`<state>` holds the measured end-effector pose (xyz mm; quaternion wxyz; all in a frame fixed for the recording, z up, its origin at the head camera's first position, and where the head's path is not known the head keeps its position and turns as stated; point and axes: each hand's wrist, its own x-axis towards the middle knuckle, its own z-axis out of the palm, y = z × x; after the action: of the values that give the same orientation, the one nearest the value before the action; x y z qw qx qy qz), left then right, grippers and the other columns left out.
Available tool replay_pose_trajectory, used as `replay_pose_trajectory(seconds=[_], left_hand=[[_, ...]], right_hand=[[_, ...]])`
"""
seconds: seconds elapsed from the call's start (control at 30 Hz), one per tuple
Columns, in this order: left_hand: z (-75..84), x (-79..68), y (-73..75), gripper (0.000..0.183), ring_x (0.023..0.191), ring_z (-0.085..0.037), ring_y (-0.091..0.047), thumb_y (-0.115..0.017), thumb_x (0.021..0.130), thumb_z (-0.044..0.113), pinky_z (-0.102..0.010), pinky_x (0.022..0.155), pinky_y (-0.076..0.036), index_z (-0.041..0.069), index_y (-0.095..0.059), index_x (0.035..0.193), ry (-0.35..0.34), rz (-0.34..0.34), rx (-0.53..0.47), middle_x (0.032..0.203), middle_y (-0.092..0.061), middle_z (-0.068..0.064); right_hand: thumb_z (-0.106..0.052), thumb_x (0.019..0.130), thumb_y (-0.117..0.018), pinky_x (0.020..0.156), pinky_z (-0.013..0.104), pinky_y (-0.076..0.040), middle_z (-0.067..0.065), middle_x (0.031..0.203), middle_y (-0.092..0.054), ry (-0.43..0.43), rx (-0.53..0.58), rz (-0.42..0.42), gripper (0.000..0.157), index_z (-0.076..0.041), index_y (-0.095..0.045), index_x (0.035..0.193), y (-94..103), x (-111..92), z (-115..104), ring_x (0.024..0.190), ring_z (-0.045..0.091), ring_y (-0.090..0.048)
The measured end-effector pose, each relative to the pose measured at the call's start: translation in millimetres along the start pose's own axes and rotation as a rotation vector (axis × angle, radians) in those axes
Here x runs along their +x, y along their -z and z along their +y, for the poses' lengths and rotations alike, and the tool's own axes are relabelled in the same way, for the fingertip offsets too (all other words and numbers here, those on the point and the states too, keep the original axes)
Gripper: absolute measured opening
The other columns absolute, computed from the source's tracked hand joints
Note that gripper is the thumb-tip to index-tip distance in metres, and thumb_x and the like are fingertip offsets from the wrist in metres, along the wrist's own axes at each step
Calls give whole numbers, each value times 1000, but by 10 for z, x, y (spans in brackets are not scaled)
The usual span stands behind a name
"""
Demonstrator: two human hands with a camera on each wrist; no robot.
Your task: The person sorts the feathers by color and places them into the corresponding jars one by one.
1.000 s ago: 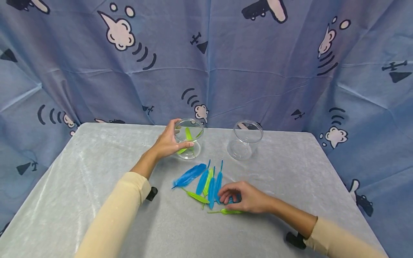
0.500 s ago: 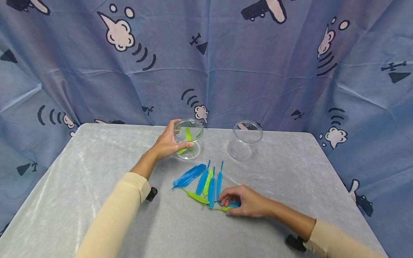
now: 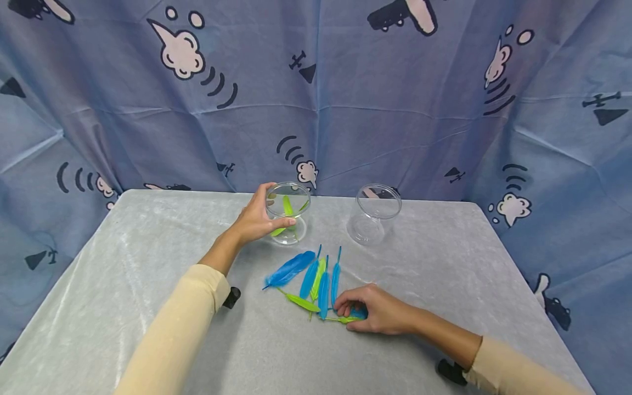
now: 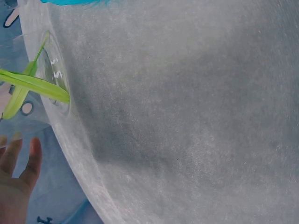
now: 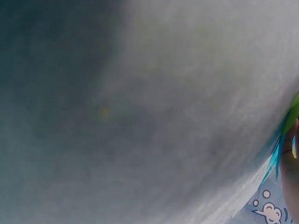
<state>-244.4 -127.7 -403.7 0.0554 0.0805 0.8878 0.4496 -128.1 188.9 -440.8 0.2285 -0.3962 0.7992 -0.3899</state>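
My left hand (image 3: 259, 218) grips a clear, round container (image 3: 288, 236) by its left side, thumb across the front. Several green feathers (image 4: 39, 86) lie inside that container. At the lower right of a feather group, my right hand (image 3: 380, 310) has its fingers bent down and pinches a green feather (image 3: 345, 320) at the table. A blue feather (image 3: 359, 313) shows partly under that palm. Blue feathers (image 3: 323, 291) and green feathers (image 3: 302, 302) lie loose to its left. Only the edge of the right hand shows in the right wrist view.
A second clear container (image 3: 367, 233) stands at the back right, apart from the first. A pale grey cloth covers the table (image 3: 163, 247). Behind its far edge hangs a blue printed curtain (image 3: 266, 82).
The right hand has moved slightly down and closed its thumb in on the green feather, which shifted up a little. A neighbouring blue feather turned slightly. The left hand stays still.
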Motion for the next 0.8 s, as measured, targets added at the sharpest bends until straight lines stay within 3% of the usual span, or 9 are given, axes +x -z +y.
replay_pose_trajectory(seconds=[0.8], left_hand=[[9, -16, 10, 102, 137, -36, -39, -82, 78, 48, -58, 110, -32, 22, -20, 154, 0, -7, 9, 158, -30, -10]], right_hand=[[-5, 88, -74, 76, 27, -56, -6, 94, -71, -43, 27, 40, 20, -9, -71, 107, -16, 23, -26, 83, 4, -65]])
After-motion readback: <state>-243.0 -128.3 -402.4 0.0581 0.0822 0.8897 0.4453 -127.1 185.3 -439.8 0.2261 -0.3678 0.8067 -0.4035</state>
